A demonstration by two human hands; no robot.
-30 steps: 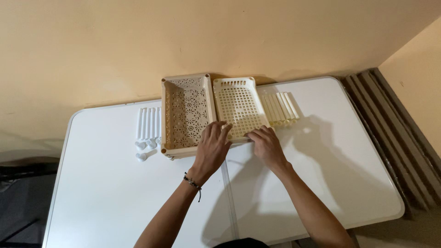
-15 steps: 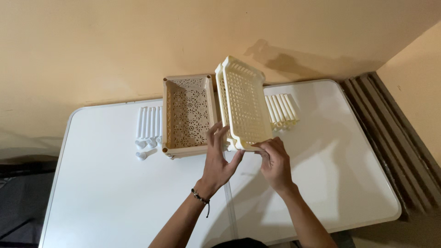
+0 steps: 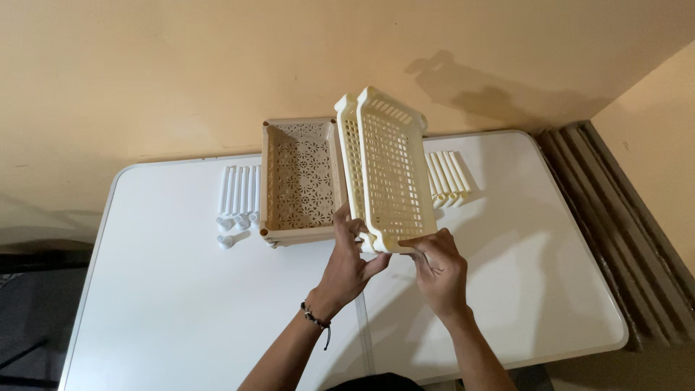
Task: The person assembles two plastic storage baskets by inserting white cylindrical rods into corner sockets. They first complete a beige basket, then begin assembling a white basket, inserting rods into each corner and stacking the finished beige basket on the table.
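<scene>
Cream trays [image 3: 391, 170] lifted higher; beige tray [image 3: 297, 181], rods [image 3: 239, 192] beside.

between the two grips the cream baskets [image 3: 391, 174] look like matt perforated plastic, beyond the left grip the tan basket [image 3: 298, 181] likewise, over a smooth, faintly glossy white worktop [image 3: 166, 304].
</scene>
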